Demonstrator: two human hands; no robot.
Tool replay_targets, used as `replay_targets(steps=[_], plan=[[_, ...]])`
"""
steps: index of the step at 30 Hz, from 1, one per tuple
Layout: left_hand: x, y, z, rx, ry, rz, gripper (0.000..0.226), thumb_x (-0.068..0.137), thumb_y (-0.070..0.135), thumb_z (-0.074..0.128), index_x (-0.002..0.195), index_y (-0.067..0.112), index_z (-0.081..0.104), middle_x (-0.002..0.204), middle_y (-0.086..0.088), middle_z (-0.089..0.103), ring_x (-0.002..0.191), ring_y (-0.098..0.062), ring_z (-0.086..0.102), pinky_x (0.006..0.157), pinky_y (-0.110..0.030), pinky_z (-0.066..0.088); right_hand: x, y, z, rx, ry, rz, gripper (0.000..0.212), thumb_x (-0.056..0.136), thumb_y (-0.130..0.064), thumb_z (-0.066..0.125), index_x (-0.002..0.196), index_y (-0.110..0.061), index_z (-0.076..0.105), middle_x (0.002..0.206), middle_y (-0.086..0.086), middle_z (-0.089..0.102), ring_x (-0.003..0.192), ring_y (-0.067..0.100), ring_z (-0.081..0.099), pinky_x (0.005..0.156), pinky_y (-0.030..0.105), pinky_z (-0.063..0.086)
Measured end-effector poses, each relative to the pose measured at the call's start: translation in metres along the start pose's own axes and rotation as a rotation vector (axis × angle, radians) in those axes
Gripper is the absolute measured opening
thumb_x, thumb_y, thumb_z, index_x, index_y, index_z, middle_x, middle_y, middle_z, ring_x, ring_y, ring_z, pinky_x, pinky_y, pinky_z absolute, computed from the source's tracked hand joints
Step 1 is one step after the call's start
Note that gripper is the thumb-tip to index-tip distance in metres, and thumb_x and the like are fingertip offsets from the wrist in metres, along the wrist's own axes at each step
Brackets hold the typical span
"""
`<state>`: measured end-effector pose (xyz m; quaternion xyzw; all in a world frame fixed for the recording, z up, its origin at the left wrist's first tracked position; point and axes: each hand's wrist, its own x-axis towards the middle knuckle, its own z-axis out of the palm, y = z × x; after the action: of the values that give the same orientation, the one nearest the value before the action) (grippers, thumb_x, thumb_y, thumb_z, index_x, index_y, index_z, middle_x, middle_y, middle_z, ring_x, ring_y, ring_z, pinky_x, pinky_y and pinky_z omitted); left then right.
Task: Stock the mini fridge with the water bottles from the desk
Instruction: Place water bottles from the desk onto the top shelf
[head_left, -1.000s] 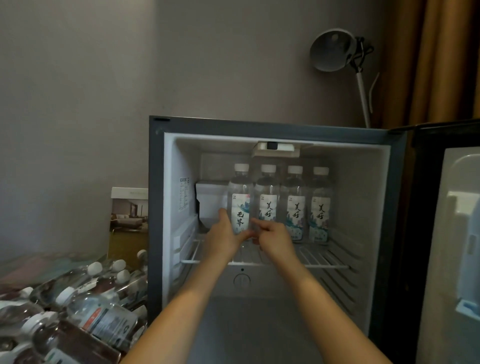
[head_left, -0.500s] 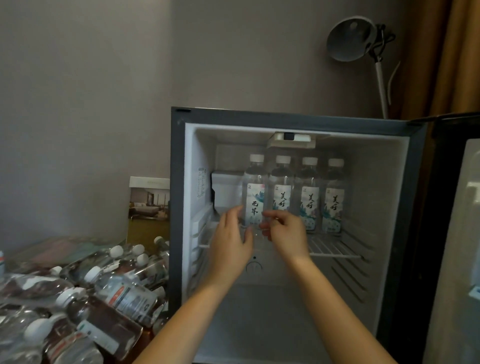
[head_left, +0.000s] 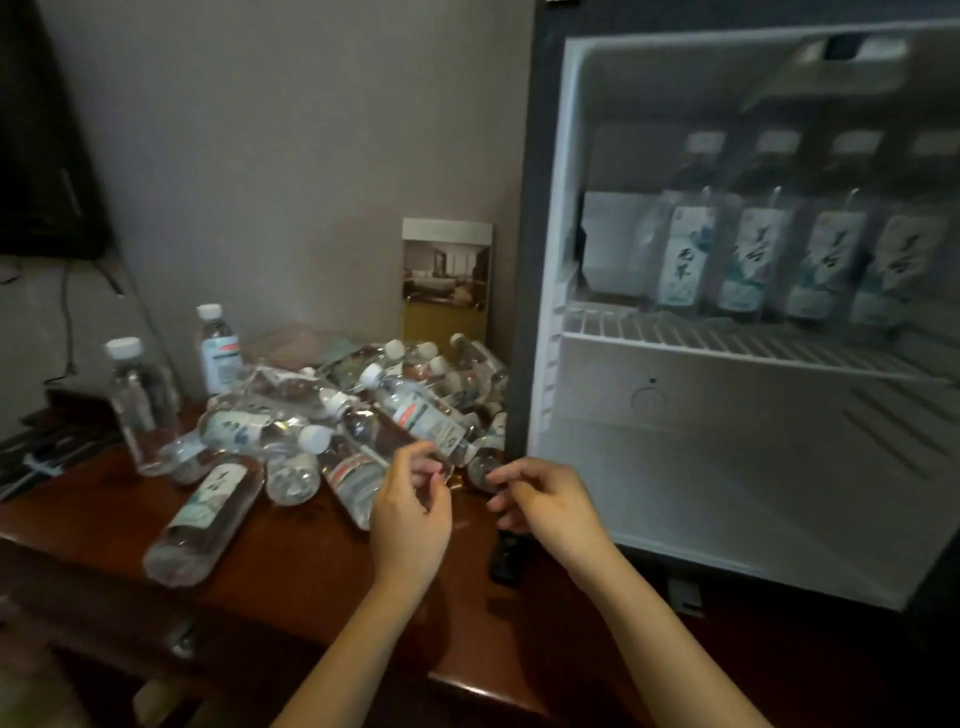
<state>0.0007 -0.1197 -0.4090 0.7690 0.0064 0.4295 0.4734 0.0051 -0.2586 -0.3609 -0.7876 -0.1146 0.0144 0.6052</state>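
The mini fridge (head_left: 675, 467) stands open on the right of the wooden desk (head_left: 291, 551). Several water bottles (head_left: 748, 260) stand in a row on its wire shelf (head_left: 727, 338). A heap of clear water bottles (head_left: 363, 405) with white caps lies on the desk left of the fridge. One bottle (head_left: 208, 514) lies apart at the front left. My left hand (head_left: 410, 514) hovers at the heap's near edge, fingers curled and apart, holding nothing. My right hand (head_left: 545, 499) is beside it by the fridge's left corner, also holding nothing.
Two bottles stand upright at the left, one (head_left: 140, 405) near and one (head_left: 218, 348) behind. A brochure (head_left: 447, 280) leans on the wall behind the heap. A small dark object (head_left: 506, 561) lies on the desk under my right hand. Cables (head_left: 41, 457) lie at far left.
Both hands have pulled out of the fridge and come down left to the bottle heap on the desk. The view has swung left and down. The bottle stays on the shelf.
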Motion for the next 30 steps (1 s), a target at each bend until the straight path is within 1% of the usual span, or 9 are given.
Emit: replay_targets(steps=[4,7,9,11,13,16,19,26,30], plan=[[0.004,-0.037,-0.027,0.121,0.022,-0.181,0.028,0.080,-0.003,0.057,0.098,0.019,0.057,0.090,0.008,0.059,0.076,-0.016,0.059,0.067,-0.028,0.046,0.014,0.014,0.037,-0.090,-0.120,0.016,0.037,0.090,0.003,0.037,0.078,-0.020,0.063,0.066,0.001,0.062,0.052,0.010,0.054,0.046,0.011,0.040],[0.009,-0.053,-0.035,0.171,0.004,-0.246,0.029,0.081,-0.001,0.056,0.096,0.024,0.056,0.101,0.004,0.060,0.073,-0.009,0.054,0.068,-0.026,0.041,0.029,0.017,0.053,-0.158,-0.098,-0.009,0.036,0.087,0.001,0.042,0.076,-0.025,0.064,0.068,-0.005,0.064,0.054,0.004,0.055,0.048,0.009,0.039],[0.015,-0.056,-0.034,0.168,-0.005,-0.267,0.028,0.081,0.000,0.055,0.094,0.024,0.055,0.100,0.004,0.060,0.075,-0.009,0.054,0.069,-0.025,0.040,0.040,0.015,0.061,-0.240,-0.069,-0.055,0.029,0.088,-0.004,0.045,0.089,-0.024,0.067,0.078,-0.006,0.066,0.058,-0.002,0.056,0.050,0.007,0.037],[0.027,-0.054,-0.027,0.139,-0.010,-0.269,0.024,0.082,-0.001,0.054,0.095,0.019,0.057,0.099,0.002,0.059,0.077,-0.010,0.054,0.070,-0.026,0.043,0.053,0.011,0.070,-0.330,-0.029,-0.124,0.030,0.089,-0.007,0.046,0.111,-0.018,0.063,0.098,0.000,0.066,0.082,0.008,0.063,0.062,0.011,0.039],[0.042,-0.051,-0.018,0.106,-0.021,-0.266,0.023,0.082,-0.001,0.054,0.096,0.017,0.057,0.098,0.002,0.059,0.077,-0.008,0.054,0.071,-0.023,0.042,0.069,0.005,0.077,-0.418,0.035,-0.217,0.037,0.089,-0.007,0.046,0.125,-0.012,0.054,0.120,0.007,0.059,0.110,0.020,0.055,0.083,0.020,0.040],[0.064,-0.047,-0.002,0.034,-0.044,-0.321,0.024,0.083,0.001,0.056,0.099,0.019,0.055,0.097,0.003,0.061,0.083,-0.012,0.059,0.068,-0.018,0.043,0.094,0.000,0.083,-0.475,0.085,-0.251,0.050,0.087,-0.011,0.050,0.136,-0.008,0.038,0.135,0.014,0.045,0.126,0.029,0.039,0.103,0.036,0.035],[0.077,-0.047,0.012,-0.057,-0.095,-0.414,0.030,0.084,0.003,0.056,0.102,0.025,0.048,0.100,0.004,0.059,0.088,-0.019,0.062,0.079,-0.039,0.052,0.119,0.003,0.081,-0.536,0.099,-0.098,0.064,0.091,-0.017,0.049,0.146,-0.012,0.019,0.148,0.014,0.030,0.138,0.030,0.024,0.110,0.043,0.027],[0.081,-0.063,0.021,-0.136,-0.092,-0.497,0.037,0.083,0.002,0.060,0.108,0.025,0.046,0.110,0.000,0.059,0.085,-0.015,0.063,0.081,-0.041,0.053,0.135,0.021,0.084,-0.568,0.045,0.048,0.084,0.084,-0.034,0.062,0.148,-0.019,0.010,0.148,0.014,0.025,0.137,0.034,0.024,0.108,0.047,0.029],[0.082,-0.065,0.020,-0.213,-0.072,-0.546,0.040,0.081,0.001,0.061,0.114,0.020,0.049,0.112,0.000,0.059,0.094,-0.023,0.064,0.085,-0.042,0.053,0.138,0.021,0.084,-0.589,0.082,0.058,0.074,0.077,-0.040,0.067,0.137,-0.012,0.035,0.138,0.016,0.030,0.125,0.037,0.039,0.101,0.044,0.041]])
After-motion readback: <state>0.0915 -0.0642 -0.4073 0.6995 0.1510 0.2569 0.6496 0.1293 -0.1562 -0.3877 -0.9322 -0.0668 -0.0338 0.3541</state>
